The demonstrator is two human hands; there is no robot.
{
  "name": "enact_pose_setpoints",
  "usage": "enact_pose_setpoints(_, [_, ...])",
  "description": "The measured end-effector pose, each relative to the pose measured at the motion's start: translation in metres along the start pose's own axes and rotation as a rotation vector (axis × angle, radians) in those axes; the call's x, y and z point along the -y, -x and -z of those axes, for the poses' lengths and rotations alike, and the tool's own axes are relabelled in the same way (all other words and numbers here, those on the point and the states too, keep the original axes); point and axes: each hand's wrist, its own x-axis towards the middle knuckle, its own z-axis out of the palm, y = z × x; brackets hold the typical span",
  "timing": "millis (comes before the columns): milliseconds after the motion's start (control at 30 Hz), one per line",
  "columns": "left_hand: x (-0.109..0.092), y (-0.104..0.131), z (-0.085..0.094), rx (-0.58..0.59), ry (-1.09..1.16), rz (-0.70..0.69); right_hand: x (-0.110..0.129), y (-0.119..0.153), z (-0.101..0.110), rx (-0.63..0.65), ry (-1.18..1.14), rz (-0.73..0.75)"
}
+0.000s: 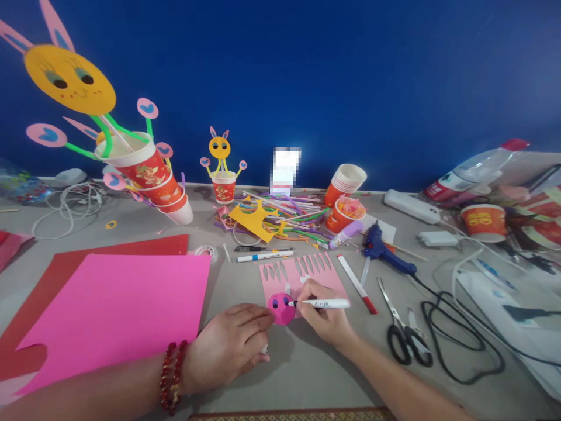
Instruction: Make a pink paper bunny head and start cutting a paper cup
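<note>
my right grip (324, 316) pinches a white acrylic marker (332, 303), which could smear the round magenta paper face (283, 316) at the lower edge of the slitted pale-pink paper sheet (335, 280) if my left grip (232, 339), whose hold i cannot tell, lets it slide.

pink disc (283, 314): matt paper | white marker (326, 303): smooth plastic | scissor blades (390, 302): shiny metal

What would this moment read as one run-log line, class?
left hand: touching magenta disc | right hand: holding white marker, tip at disc's eye | scissors: on table
</note>
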Motion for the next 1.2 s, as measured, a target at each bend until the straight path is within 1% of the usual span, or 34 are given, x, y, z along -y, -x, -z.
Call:
enact_pose_setpoints(300, [0.0005,-0.0017,0.0014,0.012,0.007,-0.006,0.0009,-0.0003,-0.0002,0.021,0.017,-0.02])
enact_pose_setpoints(433, [0.0005,-0.0022,0.0018,0.0,0.01,0.002,0.0006,0.0002,-0.0001,0.008,0.015,-0.012])
enact_pose_setpoints(867, [0.0006,-0.0012,0.0008,0.012,0.001,-0.002,-0.0011,0.0006,-0.0002,0.019,0.014,-0.007])
enact_pose_setpoints(1033, [0.0001,-0.0017,0.0006,0.012,0.003,0.002,-0.0009,0.0006,-0.0002,-0.006,0.031,-0.009])
enact_pose_setpoints(1200, [0.0003,-0.0013,-0.0001,0.01,0.005,-0.003,0.0002,-0.0002,-0.0003,-0.003,0.02,0.008])
